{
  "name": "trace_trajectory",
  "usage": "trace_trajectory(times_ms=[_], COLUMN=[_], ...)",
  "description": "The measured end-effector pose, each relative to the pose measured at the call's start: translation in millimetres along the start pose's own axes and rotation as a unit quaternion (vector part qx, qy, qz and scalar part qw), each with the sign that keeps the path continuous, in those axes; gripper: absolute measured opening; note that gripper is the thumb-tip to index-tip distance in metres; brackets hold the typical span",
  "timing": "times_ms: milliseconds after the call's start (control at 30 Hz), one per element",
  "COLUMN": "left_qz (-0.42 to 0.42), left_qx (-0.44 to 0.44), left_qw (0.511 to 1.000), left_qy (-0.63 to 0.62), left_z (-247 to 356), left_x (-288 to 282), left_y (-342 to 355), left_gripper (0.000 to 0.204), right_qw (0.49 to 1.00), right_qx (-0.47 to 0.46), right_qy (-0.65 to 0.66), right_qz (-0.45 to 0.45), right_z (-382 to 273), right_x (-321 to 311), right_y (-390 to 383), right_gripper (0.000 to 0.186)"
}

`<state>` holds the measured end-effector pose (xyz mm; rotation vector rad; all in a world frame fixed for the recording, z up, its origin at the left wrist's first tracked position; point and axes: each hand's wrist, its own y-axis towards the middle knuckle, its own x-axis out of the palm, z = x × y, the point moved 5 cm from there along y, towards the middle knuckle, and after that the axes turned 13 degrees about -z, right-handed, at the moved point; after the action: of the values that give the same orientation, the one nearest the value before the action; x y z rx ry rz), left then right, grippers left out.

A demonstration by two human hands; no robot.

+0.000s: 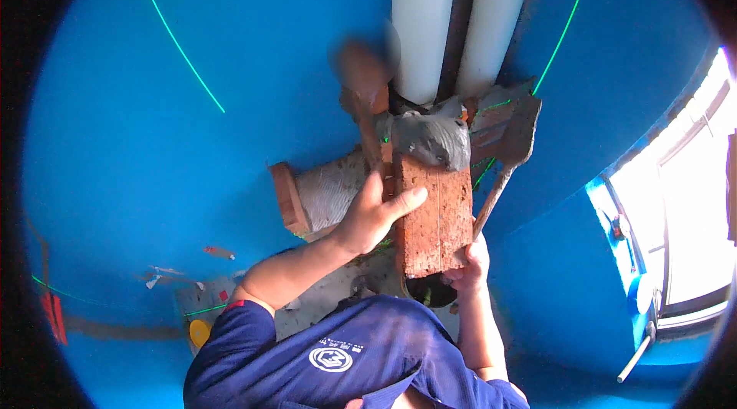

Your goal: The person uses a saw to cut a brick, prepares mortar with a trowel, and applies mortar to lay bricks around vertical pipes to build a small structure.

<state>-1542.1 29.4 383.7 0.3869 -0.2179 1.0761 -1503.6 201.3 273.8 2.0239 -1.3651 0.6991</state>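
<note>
A reddish-brown brick (436, 213) is tilted up in front of me, with a lump of wet grey mortar (434, 140) on its far end. My left hand (372, 217) grips the brick's left side, its thumb lying across the top face. At the near right corner, the fingers of my right hand (470, 265) close round the thin handle of a trowel (520, 133). That hand also touches the brick's lower edge. The trowel's mortar-smeared blade points away, to the right of the brick. Part of both hands' fingers is hidden behind the brick.
Two white pipes (426, 18) run down the blue wall (230, 48) just beyond the brick. Mortar-smeared brickwork (330, 190) stands to the left of my hands. A bright window (691, 202) is at the right. Green laser lines cross the walls, and small debris (219, 252) lies lower left.
</note>
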Motion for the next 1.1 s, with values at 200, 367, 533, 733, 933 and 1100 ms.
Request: trace_trajectory(times_ms=[200,367,533,733,933,1100], left_qz=[-0.141,-0.236,-0.35,-0.337,-0.274,-0.252], left_qx=[-0.003,0.458,0.51,0.448,0.337,0.203], left_qw=[0.739,0.357,0.358,0.406,0.523,0.581], left_qy=[0.659,0.779,0.699,0.721,0.734,0.747], left_z=[61.4,55.9,44.3,43.9,63.1,81.9], left_x=[-15.9,30.0,34.9,43.6,50.2,44.3], left_y=[-27.1,-47.6,-15.7,-13.9,38.5,107.7], left_gripper=[0.057,0.026,0.027,0.034,0.047,0.061], right_qw=[0.968,0.986,0.99,0.962,0.99,0.996], right_qx=[-0.026,0.006,0.068,0.128,0.072,-0.019], right_qy=[0.2,0.159,0.12,0.233,0.119,0.089], right_qz=[-0.152,-0.045,-0.033,0.055,-0.022,-0.006], right_z=[-0.8,-2.5,-13.5,1.5,1.2,2.7], right_x=[11.5,1.2,-7.2,-30.8,-55.1,-77.2], right_y=[2.4,-2.3,-12.8,-15.9,-20.4,-61.1], right_gripper=[0.084,0.084,0.072,0.074,0.071,0.06])
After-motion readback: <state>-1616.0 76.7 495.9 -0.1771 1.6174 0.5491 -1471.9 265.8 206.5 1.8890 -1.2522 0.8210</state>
